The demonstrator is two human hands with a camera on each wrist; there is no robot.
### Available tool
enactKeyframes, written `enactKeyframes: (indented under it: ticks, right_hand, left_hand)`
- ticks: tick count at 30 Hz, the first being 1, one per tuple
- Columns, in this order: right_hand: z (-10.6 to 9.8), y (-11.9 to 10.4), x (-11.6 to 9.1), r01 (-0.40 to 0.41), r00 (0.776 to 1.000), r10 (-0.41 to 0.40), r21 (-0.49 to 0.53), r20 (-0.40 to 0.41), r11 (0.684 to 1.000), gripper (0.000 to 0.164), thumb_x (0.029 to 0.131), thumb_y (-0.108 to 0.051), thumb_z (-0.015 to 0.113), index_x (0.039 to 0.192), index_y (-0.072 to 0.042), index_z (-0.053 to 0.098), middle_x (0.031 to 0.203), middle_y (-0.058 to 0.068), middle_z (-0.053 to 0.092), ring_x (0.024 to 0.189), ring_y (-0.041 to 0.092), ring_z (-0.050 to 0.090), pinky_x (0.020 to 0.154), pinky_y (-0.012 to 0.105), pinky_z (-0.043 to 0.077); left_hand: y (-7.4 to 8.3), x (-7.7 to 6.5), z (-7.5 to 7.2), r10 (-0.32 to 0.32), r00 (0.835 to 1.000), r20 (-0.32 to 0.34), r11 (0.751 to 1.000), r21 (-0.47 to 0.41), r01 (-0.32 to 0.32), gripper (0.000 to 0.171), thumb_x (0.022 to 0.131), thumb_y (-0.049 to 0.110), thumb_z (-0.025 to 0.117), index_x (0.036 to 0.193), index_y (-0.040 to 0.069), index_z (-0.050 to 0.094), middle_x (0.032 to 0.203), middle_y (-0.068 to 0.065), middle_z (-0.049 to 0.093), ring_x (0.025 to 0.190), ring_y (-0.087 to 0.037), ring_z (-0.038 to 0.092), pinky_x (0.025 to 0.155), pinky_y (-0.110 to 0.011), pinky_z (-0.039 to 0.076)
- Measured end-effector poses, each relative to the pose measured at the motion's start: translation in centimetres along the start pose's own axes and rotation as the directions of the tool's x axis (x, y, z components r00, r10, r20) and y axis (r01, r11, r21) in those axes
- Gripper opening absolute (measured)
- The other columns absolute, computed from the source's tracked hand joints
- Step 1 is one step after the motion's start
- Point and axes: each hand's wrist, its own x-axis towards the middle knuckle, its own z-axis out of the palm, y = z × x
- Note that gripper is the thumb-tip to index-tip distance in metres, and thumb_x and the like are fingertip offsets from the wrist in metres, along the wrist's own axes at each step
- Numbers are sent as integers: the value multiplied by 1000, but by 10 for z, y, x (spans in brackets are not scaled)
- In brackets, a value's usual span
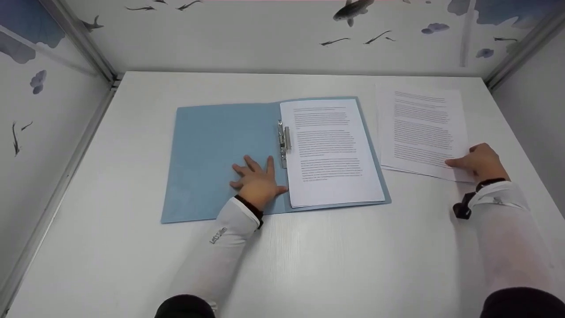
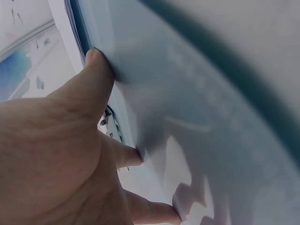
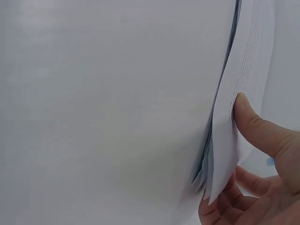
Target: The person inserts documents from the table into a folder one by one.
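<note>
An opened blue folder (image 1: pixel 212 154) lies on the table, its metal clip (image 1: pixel 284 141) along the spine. Printed pages (image 1: pixel 331 150) are stacked on its right-hand side. My left hand (image 1: pixel 257 185) rests with spread fingers on the bare left cover, the thumb close to the spine; its fingertips press the cover in the left wrist view. To the right of the folder lie several loose printed sheets (image 1: pixel 421 128). At their lower right corner my right hand (image 1: pixel 483 163) pinches them, thumb on top and curled fingers underneath, as the right wrist view shows; the sheet edges fan slightly there.
The white table (image 1: pixel 335 260) is bounded by a back panel (image 1: pixel 247 39) with fish and plant pictures, a left panel (image 1: pixel 31 145) and a right panel (image 1: pixel 534 106). White sleeves cover both forearms. A black wristband (image 1: pixel 462 206) shows at the right wrist.
</note>
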Motion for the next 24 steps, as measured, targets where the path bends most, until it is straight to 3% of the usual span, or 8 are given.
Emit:
enactKeyframes:
  ticks: [10,18,24]
  right_hand:
    - [8,-3,-13,99,986,-109,-86,-125,991,79,89,-29,68,133,23,28,126,41,41,105,46,44,88,55,42]
    - [5,-3,-7,74,993,-79,-65,-84,995,80,90,-25,66,137,23,23,133,43,34,111,49,40,100,60,36]
    - [0,0,-5,91,993,-99,-112,-66,990,66,93,-16,53,138,23,24,135,46,30,114,52,41,95,57,42]
  left_hand:
    - [2,0,-1,-8,1000,18,1000,30,8,94,89,69,45,156,27,-7,156,-32,-11,140,-60,2,102,-65,36]
    - [1,0,0,-8,1000,10,1000,13,8,95,89,69,46,157,27,-5,157,-32,-10,140,-60,2,102,-66,35]
    - [1,1,0,-6,1000,8,1000,16,6,95,89,70,46,157,27,-5,157,-32,-10,140,-61,2,102,-66,35]
